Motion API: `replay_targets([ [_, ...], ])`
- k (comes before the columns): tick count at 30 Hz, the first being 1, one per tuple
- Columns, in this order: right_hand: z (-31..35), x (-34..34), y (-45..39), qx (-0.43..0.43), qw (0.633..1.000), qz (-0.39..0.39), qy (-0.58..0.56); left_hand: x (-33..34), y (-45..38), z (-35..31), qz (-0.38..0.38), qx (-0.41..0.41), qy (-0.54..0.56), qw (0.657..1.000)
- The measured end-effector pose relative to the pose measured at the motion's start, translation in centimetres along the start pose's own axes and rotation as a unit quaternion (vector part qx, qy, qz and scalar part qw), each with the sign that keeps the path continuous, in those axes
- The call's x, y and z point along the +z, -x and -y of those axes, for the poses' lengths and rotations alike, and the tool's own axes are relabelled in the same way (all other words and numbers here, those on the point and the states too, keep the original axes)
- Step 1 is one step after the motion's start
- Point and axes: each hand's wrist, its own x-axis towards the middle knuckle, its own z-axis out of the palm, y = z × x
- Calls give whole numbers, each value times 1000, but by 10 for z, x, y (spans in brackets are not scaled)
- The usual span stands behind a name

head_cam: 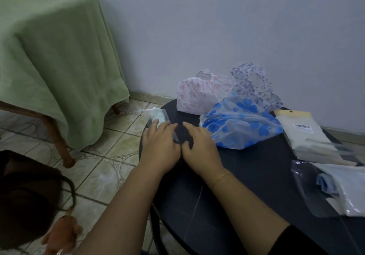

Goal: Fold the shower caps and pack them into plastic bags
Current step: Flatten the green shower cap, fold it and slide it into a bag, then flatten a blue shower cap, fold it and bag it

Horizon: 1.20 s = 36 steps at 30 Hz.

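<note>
Tabletop [246, 185]: bagged cap [158, 117] points away.

I sit in a room of a home, at my dark round table [246, 185] against a pale painted wall [217, 27], patterned floor tiles [110, 156] left of the table, green towel [53, 57] draped over wooden furniture beyond them
</note>
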Motion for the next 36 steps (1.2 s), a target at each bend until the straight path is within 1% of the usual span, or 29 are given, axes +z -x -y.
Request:
replay_targets([
  [2,-6,-16,7,-40,995,-78,44,2,3,-14,-6,17,-25,1000],
  [3,-10,-24,7,-63,984,-139,96,3,5,-22,-9,26,-37,999],
  [4,-14,-33,6,-69,966,-189,161,4,6,-29,-12,35,-45,998],
  [5,-18,-42,4,-50,949,-215,226,4,8,-37,-16,42,-50,998],
  [6,-21,-52,1,0,942,-191,276,5,10,-43,-18,48,-53,997],
  [7,-25,-61,-2,61,937,-143,312,7,11,-49,-16,53,-55,997],
  [8,-31,-70,-3,119,931,-89,333,9,12,-53,-8,56,-56,997],
  [9,-37,-76,-4,150,923,-58,349,11,14,-57,2,60,-56,997],
  [11,-44,-83,-1,147,917,-56,367,14,17,-64,21,69,-60,996],
  [12,-45,-86,2,138,921,-69,358,14,18,-67,28,74,-65,995],
  [14,-44,-91,9,131,936,-114,307,16,21,-70,36,83,-75,993],
  [16,-41,-99,18,129,950,-176,223,17,21,-71,24,83,-53,995],
  [18,-37,-111,28,137,959,-219,116,18,21,-71,-33,78,35,996],
  [20,-30,-128,38,163,958,-235,-18,12,22,-75,-103,48,174,978],
  [21,-26,-137,43,179,950,-238,-94,8,24,-78,-120,21,245,962],
  [22,-23,-146,49,197,936,-242,-165,5,27,-81,-115,-10,299,947],
  [25,-21,-165,67,255,884,-230,-317,3,34,-92,-53,-96,399,910],
  [26,-22,-168,74,269,865,-225,-358,4,37,-95,-45,-123,424,896],
  [29,-27,-173,93,286,809,-232,-458,5,43,-106,-77,-194,468,859],
  [31,-30,-175,104,278,768,-237,-526,0,48,-115,-89,-242,510,820],
  [32,-31,-176,110,274,749,-230,-558,-1,51,-118,-74,-270,542,792],
  [33,-33,-176,115,272,735,-219,-582,-1,53,-119,-41,-301,576,759],
  [35,-35,-175,125,280,728,-183,-598,-1,57,-119,62,-351,632,688],
  [36,-36,-174,130,283,733,-158,-598,0,60,-118,117,-350,641,673],
])
